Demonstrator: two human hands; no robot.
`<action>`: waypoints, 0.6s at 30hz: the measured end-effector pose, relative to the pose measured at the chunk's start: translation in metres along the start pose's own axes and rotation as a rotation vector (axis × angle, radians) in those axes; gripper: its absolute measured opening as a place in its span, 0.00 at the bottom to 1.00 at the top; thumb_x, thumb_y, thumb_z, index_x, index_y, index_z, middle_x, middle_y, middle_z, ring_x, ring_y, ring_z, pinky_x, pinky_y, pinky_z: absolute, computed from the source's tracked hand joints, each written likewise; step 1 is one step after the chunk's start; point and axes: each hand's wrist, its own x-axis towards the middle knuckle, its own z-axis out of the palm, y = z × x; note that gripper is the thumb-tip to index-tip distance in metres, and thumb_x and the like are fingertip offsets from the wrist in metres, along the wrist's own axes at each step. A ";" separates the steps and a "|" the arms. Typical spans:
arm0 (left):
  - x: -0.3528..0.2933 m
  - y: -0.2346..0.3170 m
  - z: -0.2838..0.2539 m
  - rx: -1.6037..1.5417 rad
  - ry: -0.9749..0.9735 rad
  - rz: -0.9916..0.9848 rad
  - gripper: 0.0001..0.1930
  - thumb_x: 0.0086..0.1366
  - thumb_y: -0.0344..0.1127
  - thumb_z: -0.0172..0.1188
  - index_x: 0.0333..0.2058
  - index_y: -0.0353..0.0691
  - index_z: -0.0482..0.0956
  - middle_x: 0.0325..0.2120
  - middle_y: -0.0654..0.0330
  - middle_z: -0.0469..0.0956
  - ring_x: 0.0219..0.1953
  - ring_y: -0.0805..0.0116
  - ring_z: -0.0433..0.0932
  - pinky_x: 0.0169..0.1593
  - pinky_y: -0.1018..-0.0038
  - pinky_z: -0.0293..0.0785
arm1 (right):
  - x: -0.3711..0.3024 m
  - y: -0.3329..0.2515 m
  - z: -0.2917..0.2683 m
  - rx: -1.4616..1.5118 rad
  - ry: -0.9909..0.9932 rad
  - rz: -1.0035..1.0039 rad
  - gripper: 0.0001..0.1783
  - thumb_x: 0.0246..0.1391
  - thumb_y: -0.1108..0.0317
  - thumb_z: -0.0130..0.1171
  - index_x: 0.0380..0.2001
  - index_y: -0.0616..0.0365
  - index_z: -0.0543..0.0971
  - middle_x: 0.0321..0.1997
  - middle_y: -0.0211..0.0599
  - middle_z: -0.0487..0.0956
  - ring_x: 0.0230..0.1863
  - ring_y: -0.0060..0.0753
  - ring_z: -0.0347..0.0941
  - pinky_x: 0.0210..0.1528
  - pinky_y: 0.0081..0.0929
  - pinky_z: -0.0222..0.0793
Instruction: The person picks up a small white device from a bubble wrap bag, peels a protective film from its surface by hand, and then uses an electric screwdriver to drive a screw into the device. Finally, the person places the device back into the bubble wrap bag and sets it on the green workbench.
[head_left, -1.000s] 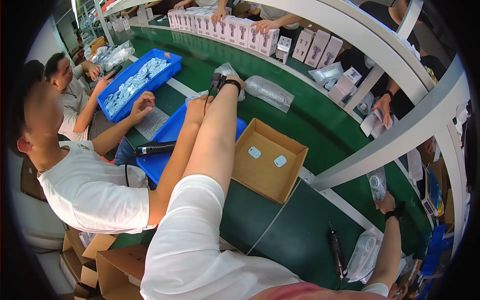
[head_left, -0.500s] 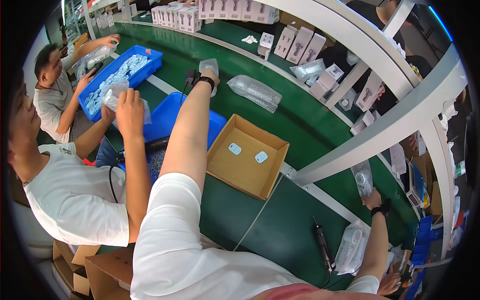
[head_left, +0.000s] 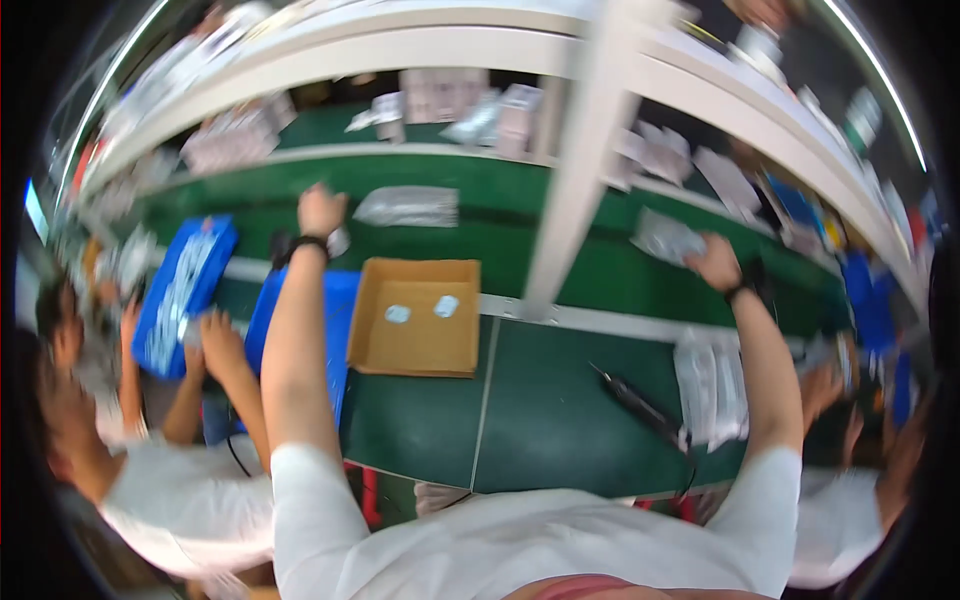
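Note:
My left hand (head_left: pixel 322 211) reaches far onto the green belt, closed on a bubble-wrapped parcel (head_left: pixel 339 242) that it mostly hides. To its right lies a second bubble-wrapped parcel (head_left: pixel 407 206). Beyond the metal post, my right hand (head_left: pixel 714 263) grips the near end of another clear-wrapped parcel (head_left: pixel 667 237). More wrapped parcels (head_left: pixel 710 392) lie on the green worktop beside my right forearm. A black electric screwdriver (head_left: pixel 640 403) rests left of them. The shallow cardboard box (head_left: pixel 415 362) holds two pale blue plates (head_left: pixel 397 314). Motion blurs much of the picture.
A white metal post (head_left: pixel 575 190) rises between my hands to an overhead frame. Left of the cardboard box sits a blue bin (head_left: pixel 340 330); farther left, a co-worker's hand (head_left: pixel 222 340) is near a blue tray (head_left: pixel 215 238) of pale parts. Small boxes (head_left: pixel 445 95) line the far shelf.
The view has swung right and levelled, so the box and belt appear farther left. My right hand has lifted its parcel and moved it leftward toward the post; my left still grips its parcel.

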 end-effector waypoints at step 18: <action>-0.330 0.300 -0.203 -1.517 -0.611 0.427 0.33 0.62 0.34 0.65 0.64 0.34 0.64 0.63 0.51 0.66 0.63 0.61 0.68 0.65 0.67 0.63 | -0.219 -0.220 -0.013 0.480 0.014 -0.553 0.21 0.39 0.66 0.71 0.36 0.68 0.77 0.35 0.53 0.78 0.36 0.57 0.76 0.39 0.42 0.73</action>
